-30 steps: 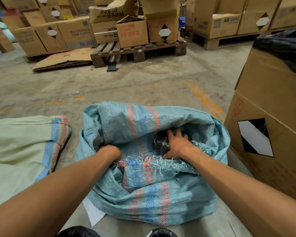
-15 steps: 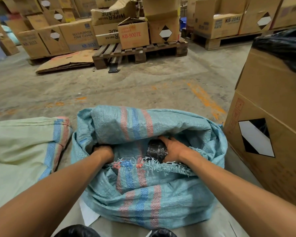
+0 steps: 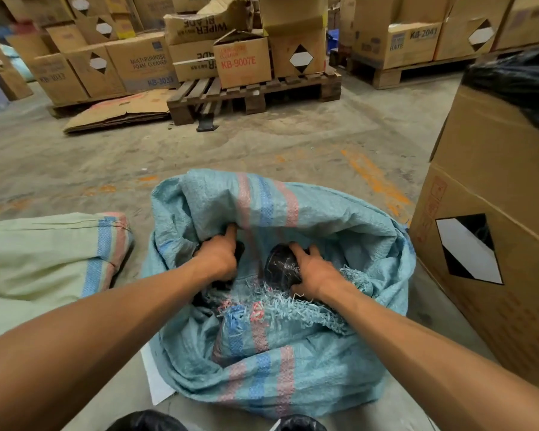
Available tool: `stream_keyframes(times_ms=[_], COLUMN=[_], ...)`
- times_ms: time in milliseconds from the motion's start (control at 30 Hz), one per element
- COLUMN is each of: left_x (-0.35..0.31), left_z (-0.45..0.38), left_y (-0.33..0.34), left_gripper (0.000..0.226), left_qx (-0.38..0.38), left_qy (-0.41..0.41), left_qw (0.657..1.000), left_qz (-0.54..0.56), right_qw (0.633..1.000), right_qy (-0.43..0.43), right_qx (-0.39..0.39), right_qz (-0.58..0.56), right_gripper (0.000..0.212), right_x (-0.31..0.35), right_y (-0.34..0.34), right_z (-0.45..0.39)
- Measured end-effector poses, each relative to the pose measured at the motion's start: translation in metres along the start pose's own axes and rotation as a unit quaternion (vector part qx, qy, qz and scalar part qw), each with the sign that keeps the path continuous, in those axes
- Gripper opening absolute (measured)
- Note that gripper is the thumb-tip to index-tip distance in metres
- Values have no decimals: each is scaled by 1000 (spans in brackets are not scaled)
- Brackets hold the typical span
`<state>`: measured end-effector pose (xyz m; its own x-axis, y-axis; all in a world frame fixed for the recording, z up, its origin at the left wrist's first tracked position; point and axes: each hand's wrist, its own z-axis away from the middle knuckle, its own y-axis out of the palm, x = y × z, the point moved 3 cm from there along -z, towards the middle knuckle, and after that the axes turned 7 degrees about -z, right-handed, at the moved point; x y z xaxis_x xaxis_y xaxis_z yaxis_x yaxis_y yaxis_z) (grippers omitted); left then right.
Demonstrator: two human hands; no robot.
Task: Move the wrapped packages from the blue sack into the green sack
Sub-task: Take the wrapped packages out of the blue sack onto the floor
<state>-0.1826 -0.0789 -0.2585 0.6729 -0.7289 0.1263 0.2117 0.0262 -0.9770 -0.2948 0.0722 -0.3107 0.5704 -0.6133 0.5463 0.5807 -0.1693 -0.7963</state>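
The blue woven sack (image 3: 262, 362) with pink and blue stripes lies crumpled on the floor in front of me, its frayed mouth open. Both my hands are inside it. My right hand (image 3: 316, 273) grips a black wrapped package (image 3: 279, 265), which shows above the frayed edge. My left hand (image 3: 220, 256) is closed around another dark wrapped package (image 3: 238, 248), mostly hidden by the hand and sack fabric. The green sack (image 3: 38, 262) lies flat on the floor to the left, its striped end near the blue sack.
A tall cardboard box (image 3: 492, 244) with black plastic on top stands close on the right. A wooden pallet (image 3: 255, 94) with boxes and flattened cardboard (image 3: 122, 112) lie farther off. Black wrapped items (image 3: 147, 423) sit at the bottom edge. White paper (image 3: 157, 381) lies under the blue sack.
Both hands have risen inside the blue sack. The right hand's package shows more above the frayed edge. The left hand has come out of the fabric, closed on a dark package.
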Motion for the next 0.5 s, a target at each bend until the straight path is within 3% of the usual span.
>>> stream_keyframes(times_ms=[67, 133, 267, 400, 500], left_x=[-4, -8, -15, -13, -6], left_z=[-2, 1, 17, 36, 52], left_y=[-6, -12, -29, -43, -56], left_gripper=[92, 98, 46, 38, 60], left_qx=[39, 95, 167, 181, 169], left_qy=[-56, -76, -85, -43, 12], left_qw=[986, 941, 831, 824, 877], left_qz=[154, 315, 523, 534, 449], right_qw=[1000, 1000, 999, 1000, 997], right_qy=[2, 1, 33, -7, -56], right_qx=[-8, -13, -18, 28, 60], right_qz=[4, -1, -28, -2, 12], right_gripper=[102, 103, 100, 97, 91], right_x=[0, 2, 1, 13, 29], right_y=[2, 3, -10, -36, -56], right_z=[0, 1, -3, 3, 24])
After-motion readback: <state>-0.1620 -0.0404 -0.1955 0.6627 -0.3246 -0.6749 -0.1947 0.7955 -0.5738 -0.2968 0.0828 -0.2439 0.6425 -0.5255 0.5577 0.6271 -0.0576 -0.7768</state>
